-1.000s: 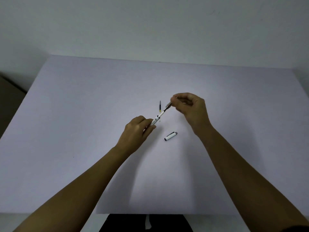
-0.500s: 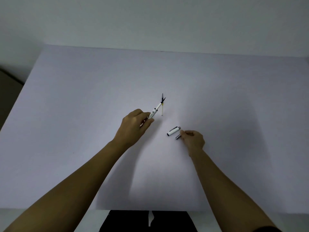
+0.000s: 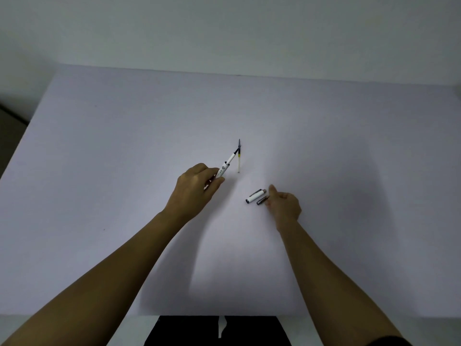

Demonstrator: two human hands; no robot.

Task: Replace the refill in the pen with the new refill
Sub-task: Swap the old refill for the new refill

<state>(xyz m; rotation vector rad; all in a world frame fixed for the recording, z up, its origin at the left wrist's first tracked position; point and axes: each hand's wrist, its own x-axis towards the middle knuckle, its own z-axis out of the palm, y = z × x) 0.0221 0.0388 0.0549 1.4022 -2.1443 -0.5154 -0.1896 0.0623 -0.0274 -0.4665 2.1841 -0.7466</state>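
Observation:
My left hand [image 3: 197, 188] is closed around a white pen barrel [image 3: 225, 167], which is tilted up and to the right. A dark refill end pokes out of the barrel's front. A spare refill [image 3: 239, 161] with a yellowish band lies on the table just right of the barrel and points away from me. The white pen cap [image 3: 255, 196] lies near the centre, and the grey tip section [image 3: 262, 201] lies beside it. My right hand [image 3: 284, 206] rests on the table with its fingertips at the tip section's end and its thumb lifted off it.
Everything lies on a pale lilac table [image 3: 124, 158] set against a plain wall. The table's near edge is by my body, and a dark gap runs along its left side.
My right hand has taken the grey tip section off the pen's front and brought it down next to the cap. Its thumb has now lifted. My left hand still holds the barrel.

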